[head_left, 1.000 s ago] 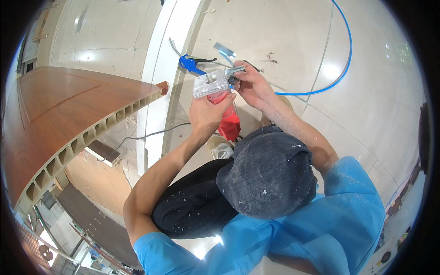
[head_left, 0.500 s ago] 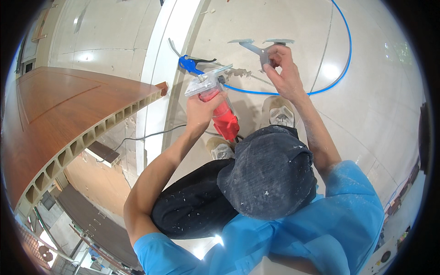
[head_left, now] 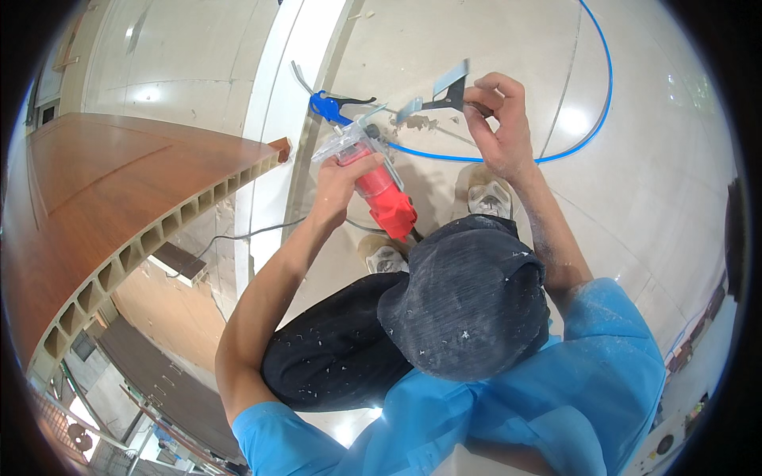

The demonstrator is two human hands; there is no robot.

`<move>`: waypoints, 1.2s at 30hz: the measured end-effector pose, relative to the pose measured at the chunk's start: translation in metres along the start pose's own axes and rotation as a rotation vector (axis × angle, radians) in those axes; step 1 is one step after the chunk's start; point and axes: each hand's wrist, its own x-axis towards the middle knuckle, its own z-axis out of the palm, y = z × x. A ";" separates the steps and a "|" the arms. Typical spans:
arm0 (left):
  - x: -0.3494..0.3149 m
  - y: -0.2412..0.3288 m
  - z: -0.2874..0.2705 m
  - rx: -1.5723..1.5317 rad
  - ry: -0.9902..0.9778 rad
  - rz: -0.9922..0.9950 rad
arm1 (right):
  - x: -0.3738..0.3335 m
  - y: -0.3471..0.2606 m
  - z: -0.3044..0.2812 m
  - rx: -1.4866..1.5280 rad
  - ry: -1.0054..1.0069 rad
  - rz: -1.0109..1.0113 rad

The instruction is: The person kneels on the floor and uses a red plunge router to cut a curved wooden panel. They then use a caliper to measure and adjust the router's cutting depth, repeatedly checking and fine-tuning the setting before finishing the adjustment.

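Note:
My left hand (head_left: 343, 173) grips a red trim router (head_left: 382, 190) by its body, with the clear base (head_left: 349, 141) pointing away from me. Up and to the right of the router, my right hand (head_left: 498, 127) pinches thin flat metal wrenches (head_left: 441, 94). The wrenches stand apart from the router base. My dark cap (head_left: 468, 297) and blue shirt fill the lower part of the view.
A blue air blow gun (head_left: 327, 105) lies on the pale tiled floor with a blue hose (head_left: 591, 119) looping right. A brown hollow-core panel (head_left: 119, 198) stretches along the left beside a white strip (head_left: 274, 127). My dusty shoes (head_left: 488, 197) stand below the hands. A grey cord (head_left: 254, 232) runs left.
My right hand has left the router base and moved up and right with the metal wrenches. The left hand has kept hold of the router, which now sits slightly lower.

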 end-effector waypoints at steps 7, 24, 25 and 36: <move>0.009 -0.005 -0.008 0.047 0.002 -0.071 | 0.000 0.028 0.005 0.485 -0.176 0.450; 0.039 -0.079 -0.051 0.006 0.043 -0.300 | 0.007 0.166 0.004 0.121 0.049 0.584; 0.042 -0.083 -0.053 0.094 0.093 -0.291 | 0.013 0.175 0.000 0.151 0.036 0.541; 0.043 -0.091 -0.034 0.276 0.487 -0.267 | 0.034 0.214 -0.003 -0.532 -0.283 0.217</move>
